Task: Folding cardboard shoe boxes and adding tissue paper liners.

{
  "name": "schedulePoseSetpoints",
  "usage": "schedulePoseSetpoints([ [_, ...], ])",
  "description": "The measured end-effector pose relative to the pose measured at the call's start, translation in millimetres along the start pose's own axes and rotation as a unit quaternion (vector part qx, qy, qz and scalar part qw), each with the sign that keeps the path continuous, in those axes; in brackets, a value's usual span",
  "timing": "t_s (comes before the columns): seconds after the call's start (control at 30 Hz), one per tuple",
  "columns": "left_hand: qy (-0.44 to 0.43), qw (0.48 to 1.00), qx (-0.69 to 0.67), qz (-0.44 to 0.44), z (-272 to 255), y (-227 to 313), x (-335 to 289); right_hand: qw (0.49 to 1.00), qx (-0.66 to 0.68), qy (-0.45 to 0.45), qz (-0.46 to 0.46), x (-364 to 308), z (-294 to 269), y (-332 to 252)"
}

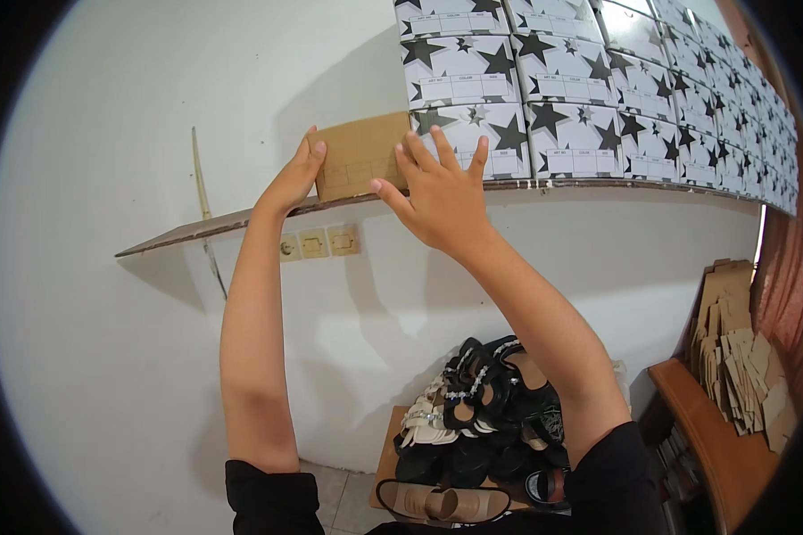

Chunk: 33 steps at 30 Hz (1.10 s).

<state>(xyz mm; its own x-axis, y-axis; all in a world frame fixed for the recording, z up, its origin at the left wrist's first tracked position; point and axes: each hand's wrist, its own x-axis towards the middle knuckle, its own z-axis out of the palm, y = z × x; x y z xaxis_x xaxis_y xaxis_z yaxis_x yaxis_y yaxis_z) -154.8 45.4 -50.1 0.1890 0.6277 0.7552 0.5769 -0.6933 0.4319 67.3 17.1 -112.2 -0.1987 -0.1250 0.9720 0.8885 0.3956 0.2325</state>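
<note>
A plain brown cardboard box (362, 147) sits on the wall shelf (227, 223), against the left end of a stack of white shoe boxes with black stars (475, 89). My left hand (293, 181) holds the brown box by its left side, thumb on the front edge and the other fingers mostly hidden. Fingers spread, my right hand (448, 198) is raised in front of the seam between the brown box and the lowest star-patterned box. Its fingertips overlap both; whether they press on either, I cannot tell.
Wall switches and a socket (314, 243) sit just under the shelf. Below, black and white sandals (473, 401) are piled on a brown surface. At the right, flattened cardboard pieces (732, 357) lean on an orange-brown bench (700, 428) beside a reddish curtain (781, 276).
</note>
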Motion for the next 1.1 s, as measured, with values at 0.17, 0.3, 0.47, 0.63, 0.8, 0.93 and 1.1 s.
schedulePoseSetpoints([
  [0.17,-0.088,0.996,-0.023,-0.018,-13.5,-21.2,21.9,0.996,-0.031,-0.087,0.01,7.1,-7.3,-5.7],
  [0.3,0.046,0.998,0.05,0.018,-19.3,0.2,-24.6,0.995,0.052,-0.07,0.058,-1.8,-47.2,-20.2],
  [0.47,0.092,0.965,-0.098,0.225,-1.1,1.4,-165.4,0.984,0.136,-0.036,0.111,-100.0,-138.4,-38.0],
  [0.63,-0.148,0.928,-0.189,0.286,58.2,-14.3,-305.3,0.953,0.157,-0.117,0.232,-230.6,-200.8,-73.1],
  [0.8,-0.224,0.913,-0.342,0.003,144.2,-41.7,-410.2,0.888,0.111,-0.149,0.42,-290.9,-282.5,-99.8],
  [0.93,-0.254,0.878,-0.405,-0.039,188.4,-4.4,-435.2,0.871,-0.039,-0.08,0.483,-296.0,-357.5,-90.4],
  [1.1,-0.293,0.866,-0.395,0.09,242.9,82.3,-409.5,0.851,-0.09,0.041,0.516,-316.7,-424.8,-65.5],
])
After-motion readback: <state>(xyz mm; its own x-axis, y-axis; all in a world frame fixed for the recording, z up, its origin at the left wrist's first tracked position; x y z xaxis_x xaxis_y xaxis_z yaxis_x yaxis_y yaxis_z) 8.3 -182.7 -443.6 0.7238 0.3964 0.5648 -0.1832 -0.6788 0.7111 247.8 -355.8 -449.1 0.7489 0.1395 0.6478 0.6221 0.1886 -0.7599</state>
